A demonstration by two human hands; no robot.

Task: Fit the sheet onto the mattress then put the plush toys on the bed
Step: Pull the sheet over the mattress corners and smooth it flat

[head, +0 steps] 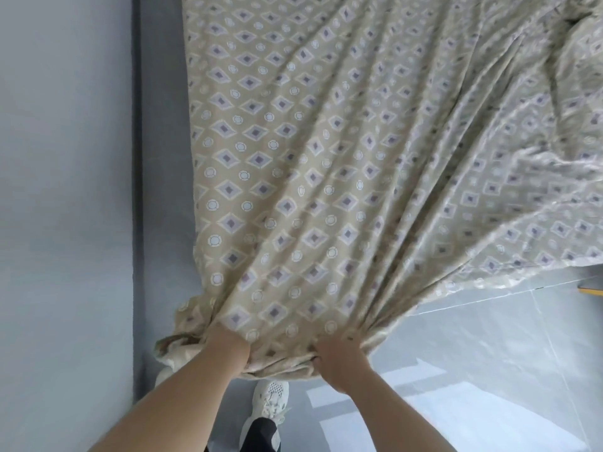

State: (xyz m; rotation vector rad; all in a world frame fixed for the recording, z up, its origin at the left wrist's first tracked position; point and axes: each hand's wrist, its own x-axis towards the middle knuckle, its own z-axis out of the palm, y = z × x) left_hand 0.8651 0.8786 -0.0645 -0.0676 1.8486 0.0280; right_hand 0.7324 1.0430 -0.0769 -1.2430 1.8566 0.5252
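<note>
So, the sheet [326, 174] read as light, thin and fully limp. It had no stiffness of its own. Long creases fanned out from our hands, so we judged that any pull ran straight along the cloth. The surface looked slightly glossy, so it could slip through a loose hold. It did not look fragile. The best hold, in our view, was the hem or a corner bunched in a full fist, not a fingertip pinch.

The sheet was spread ahead of both hands across the bed and rumpled far ahead on the right. Its near edge was gathered into a wad at the hands. Beyond the right hand, the edge hung over the floor [489, 353]. The mattress was hidden under the cloth.

The left hand [226, 345] was clamped on the gathered edge, fingers buried in the cloth and forearm reaching forward. The right hand [339, 362] had its back up and its fingers curled tight into the wad. It sat near the left hand, with a short span of cloth between them.

A grey strip [160, 158] ran ahead and to the left of the left hand, and we could not tell whether it was mattress or base. A shoe [270, 398] was just below the hands. No plush toys were in view.
</note>
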